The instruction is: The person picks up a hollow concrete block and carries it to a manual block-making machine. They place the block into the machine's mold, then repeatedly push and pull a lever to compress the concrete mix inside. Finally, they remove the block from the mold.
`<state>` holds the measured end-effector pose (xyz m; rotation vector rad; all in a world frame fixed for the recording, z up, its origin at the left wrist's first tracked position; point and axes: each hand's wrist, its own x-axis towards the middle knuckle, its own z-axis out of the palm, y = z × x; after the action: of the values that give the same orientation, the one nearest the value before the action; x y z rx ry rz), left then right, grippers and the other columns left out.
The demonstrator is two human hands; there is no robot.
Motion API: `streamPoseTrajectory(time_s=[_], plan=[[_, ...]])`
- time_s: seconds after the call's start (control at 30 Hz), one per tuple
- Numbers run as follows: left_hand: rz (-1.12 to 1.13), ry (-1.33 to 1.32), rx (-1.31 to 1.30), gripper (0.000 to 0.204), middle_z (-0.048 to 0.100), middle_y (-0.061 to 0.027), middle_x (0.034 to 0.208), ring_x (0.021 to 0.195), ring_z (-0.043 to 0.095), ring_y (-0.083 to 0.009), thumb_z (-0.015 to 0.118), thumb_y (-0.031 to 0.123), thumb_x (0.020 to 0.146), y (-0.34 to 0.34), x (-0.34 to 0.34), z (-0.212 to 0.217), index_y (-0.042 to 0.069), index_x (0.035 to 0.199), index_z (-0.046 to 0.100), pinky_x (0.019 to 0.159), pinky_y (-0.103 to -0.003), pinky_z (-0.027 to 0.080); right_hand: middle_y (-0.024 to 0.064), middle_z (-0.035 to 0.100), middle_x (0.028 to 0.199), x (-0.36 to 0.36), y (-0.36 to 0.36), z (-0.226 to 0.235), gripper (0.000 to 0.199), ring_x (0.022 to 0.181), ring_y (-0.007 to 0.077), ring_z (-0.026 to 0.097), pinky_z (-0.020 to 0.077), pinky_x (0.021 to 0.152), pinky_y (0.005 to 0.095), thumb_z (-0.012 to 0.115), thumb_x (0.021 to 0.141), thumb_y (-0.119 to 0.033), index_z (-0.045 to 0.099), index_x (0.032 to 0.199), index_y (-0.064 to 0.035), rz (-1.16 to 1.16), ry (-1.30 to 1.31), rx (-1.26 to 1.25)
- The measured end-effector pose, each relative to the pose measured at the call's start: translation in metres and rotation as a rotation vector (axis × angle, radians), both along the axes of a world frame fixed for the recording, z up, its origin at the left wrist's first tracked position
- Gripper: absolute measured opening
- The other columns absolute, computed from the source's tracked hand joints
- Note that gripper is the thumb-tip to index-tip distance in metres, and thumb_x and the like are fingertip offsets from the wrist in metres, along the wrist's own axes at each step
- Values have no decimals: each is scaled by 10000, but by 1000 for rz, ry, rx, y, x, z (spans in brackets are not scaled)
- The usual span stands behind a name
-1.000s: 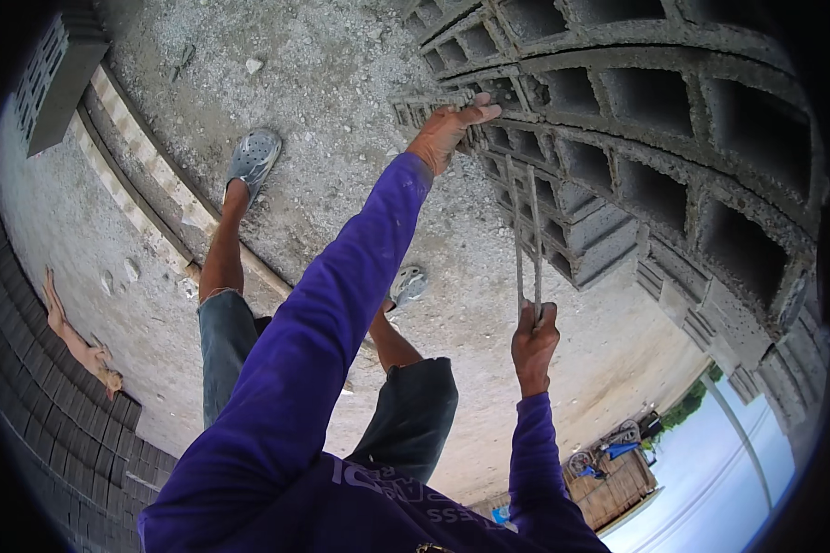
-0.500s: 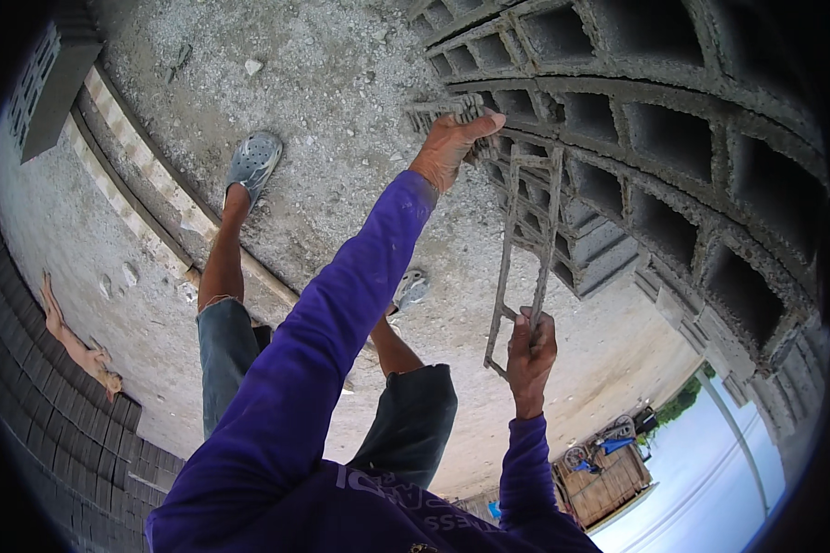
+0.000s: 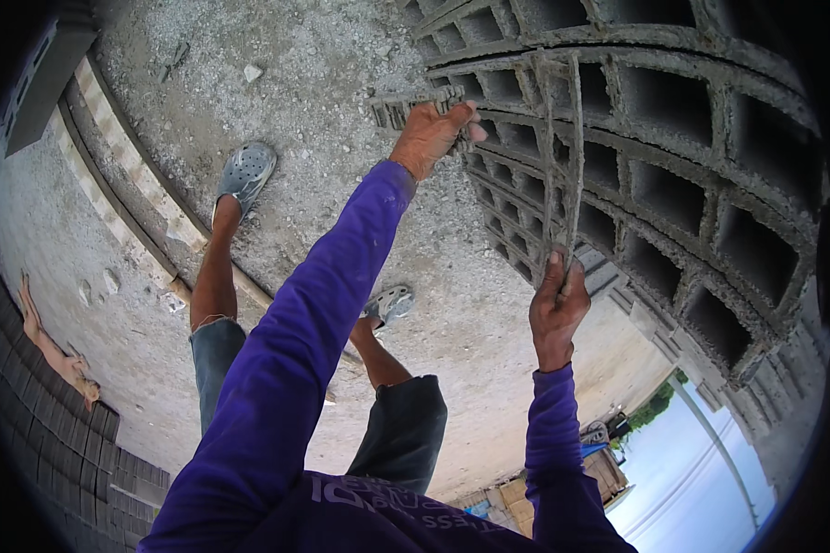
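I stand beside a wall of hollow grey concrete blocks (image 3: 701, 194), looking down on its open cells. My right hand (image 3: 556, 311) grips the near end of a long, narrow, ladder-shaped frame (image 3: 563, 157) caked with mortar. The frame lies along the top of the wall, pointing away from me. My left hand (image 3: 433, 134) reaches far forward in a purple sleeve. Its fingers curl over the end of a concrete block (image 3: 406, 106) at the wall's far corner.
My feet wear grey clogs (image 3: 244, 173) (image 3: 392, 304) on rough gravelly ground. A low strip of blocks (image 3: 124, 194) runs behind the left foot. Stacked blocks (image 3: 65, 442) are at lower left, a piece of wood (image 3: 55, 355) lies beside them, and a wooden crate (image 3: 609, 470) stands at lower right.
My right hand has swung the frame from hanging beside the wall up and over onto the wall top. My left hand has stayed at the corner block.
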<state>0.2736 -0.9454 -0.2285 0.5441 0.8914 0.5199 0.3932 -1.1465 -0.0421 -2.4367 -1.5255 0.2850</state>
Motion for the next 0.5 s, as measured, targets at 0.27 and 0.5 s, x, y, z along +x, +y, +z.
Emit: streamPoseTrajectory(time_s=[0.27,0.5], plan=[[56,-99,-41,417,752,-143,1061,1006,705,-181,681,333,933,17,17,-1,-42,1114,700,959,-294,515,269,668,770,26,-2,-30,155,639,377,685,501,513,437,589,986,-51,606,1038,94,-66,-125,-211],[83,-59,-72,405,755,-121,1064,988,713,-176,686,306,913,22,11,1,-24,1148,689,899,-293,547,292,661,836,-3,-1,-1,133,702,356,696,509,559,409,580,994,-48,610,1032,76,177,-53,304]])
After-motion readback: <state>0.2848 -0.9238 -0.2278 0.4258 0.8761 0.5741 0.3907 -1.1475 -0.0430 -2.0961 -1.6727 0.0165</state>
